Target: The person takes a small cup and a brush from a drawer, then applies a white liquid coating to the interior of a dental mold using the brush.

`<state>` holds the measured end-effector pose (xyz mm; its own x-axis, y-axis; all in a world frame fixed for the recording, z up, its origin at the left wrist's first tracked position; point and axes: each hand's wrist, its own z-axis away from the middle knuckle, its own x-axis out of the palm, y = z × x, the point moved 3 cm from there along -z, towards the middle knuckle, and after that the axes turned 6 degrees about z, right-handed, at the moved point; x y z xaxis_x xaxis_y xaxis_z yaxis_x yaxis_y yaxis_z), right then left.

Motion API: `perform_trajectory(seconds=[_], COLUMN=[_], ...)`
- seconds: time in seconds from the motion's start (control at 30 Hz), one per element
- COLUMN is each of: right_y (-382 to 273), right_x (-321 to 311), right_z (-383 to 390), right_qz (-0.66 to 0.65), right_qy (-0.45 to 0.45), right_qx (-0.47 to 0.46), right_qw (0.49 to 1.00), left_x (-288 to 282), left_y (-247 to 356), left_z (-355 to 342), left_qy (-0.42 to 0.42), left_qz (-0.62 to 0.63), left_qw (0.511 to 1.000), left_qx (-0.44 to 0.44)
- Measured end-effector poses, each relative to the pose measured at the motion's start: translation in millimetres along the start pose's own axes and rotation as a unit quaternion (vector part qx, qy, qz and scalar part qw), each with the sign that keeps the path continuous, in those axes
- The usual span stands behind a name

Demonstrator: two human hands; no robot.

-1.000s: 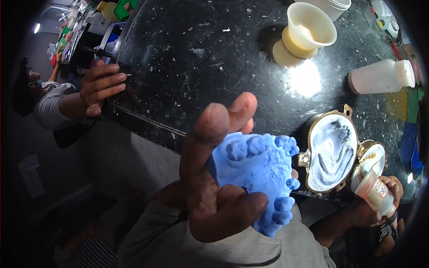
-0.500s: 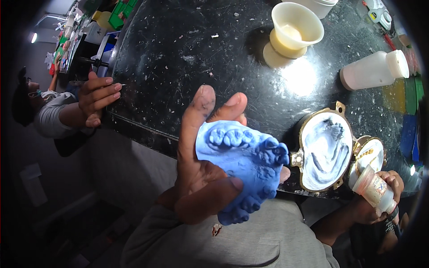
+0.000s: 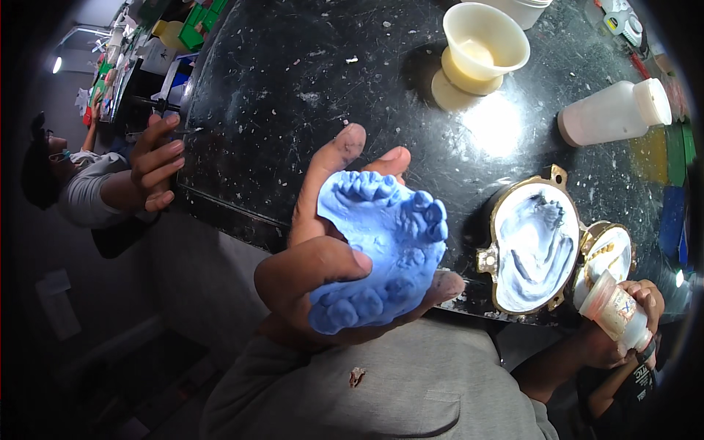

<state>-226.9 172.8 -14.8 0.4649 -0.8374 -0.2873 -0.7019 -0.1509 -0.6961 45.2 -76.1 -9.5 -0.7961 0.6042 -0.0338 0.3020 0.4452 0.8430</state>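
A blue dental cast [image 3: 396,235] with raised teeth rests in my left hand [image 3: 312,275], in the middle of the head view. The thumb presses on its inner side, and the fingers hold it from behind and beneath. Fingertips stick out past its far and right edges. My right hand [image 3: 645,297], at the lower right, is wrapped round a small translucent plastic jar [image 3: 620,312] with a pinkish end, held tilted. Between the hands, on the bench edge, sits a brass dental flask half [image 3: 554,174] filled with white plaster [image 3: 524,253] bearing a jaw-shaped hollow. Beside it is another flask half [image 3: 609,253].
The black bench [image 3: 293,110] is scratched and specked with white bits. A cream rubber bowl [image 3: 484,44] and a capped bottle [image 3: 609,114] stand beyond the flask. At far left a co-worker's hand [image 3: 158,161] holds something thin. Another person's dark clothing [image 3: 631,385] shows lower right.
My left hand has shifted left and tilted the blue cast, so its teeth face differently. The co-worker's hand on the left has moved slightly. My right hand stays nearly still with the jar.
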Motion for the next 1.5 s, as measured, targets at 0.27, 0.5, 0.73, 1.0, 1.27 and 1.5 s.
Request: perform_trajectory(seconds=[0.27,0.5,0.73,1.0,1.27,1.5], right_y=[2.5,0.9,-2.4,0.6,4.4,-4.1], right_x=[4.6,7.9,7.1,4.7,1.9,17.5], right_z=[-1.2,-4.5,-3.7,-1.4,1.8,-8.3], right_qz=[-0.028,-0.004,0.049,0.043,0.027,0.09], right_qy=[0.013,0.0,0.029,0.018,0.046,0.039], right_qx=[0.001,-0.015,0.0,-0.009,-0.015,-0.051], right_qw=[1.0,1.0,0.998,0.999,0.998,0.994], left_x=[0.2,-5.4,-1.7,-0.1,1.6,2.0], left_y=[-5.1,-7.9,-3.4,-3.2,-3.3,-5.5], left_z=[-5.3,-10.7,-12.7,-9.8,-11.6,-13.4], left_qy=[0.014,0.007,0.08,0.116,0.072,0.068], left_qz=[0.025,0.041,0.08,0.116,0.099,0.089], left_qw=[0.999,0.999,0.994,0.986,0.992,0.994], left_qx=[0.025,0.023,-0.004,-0.031,-0.005,0.004])
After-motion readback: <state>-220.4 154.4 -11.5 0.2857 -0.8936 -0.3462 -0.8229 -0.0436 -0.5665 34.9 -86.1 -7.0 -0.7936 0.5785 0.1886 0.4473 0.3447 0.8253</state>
